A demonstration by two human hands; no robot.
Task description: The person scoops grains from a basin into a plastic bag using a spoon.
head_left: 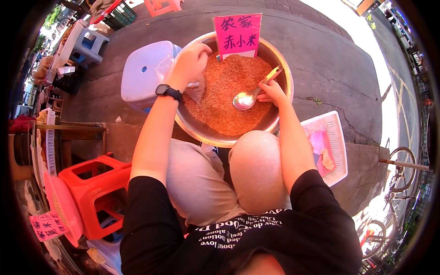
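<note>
A wide metal basin [288,78] in front of my knees holds a heap of reddish-brown grain [229,80]. Over its left rim, my left hand [193,58] has its fingers curled in. A clear plastic bag [197,90] hangs below that hand, partly over the grain; the exact grip point is hidden. At the basin's right side, my right hand [273,93] is closed round the handle of a metal spoon [245,101]. The spoon's bowl rests on or just above the grain. A pink handwritten sign [237,34] stands upright in the grain at the back.
A pale blue-lilac stool [146,68] touches or nearly touches the basin's left. On the right is a white basket [339,146] with pink items. Red stools [98,183] and a pink tray [62,206] are at my left. Bicycles [403,169] stand far right.
</note>
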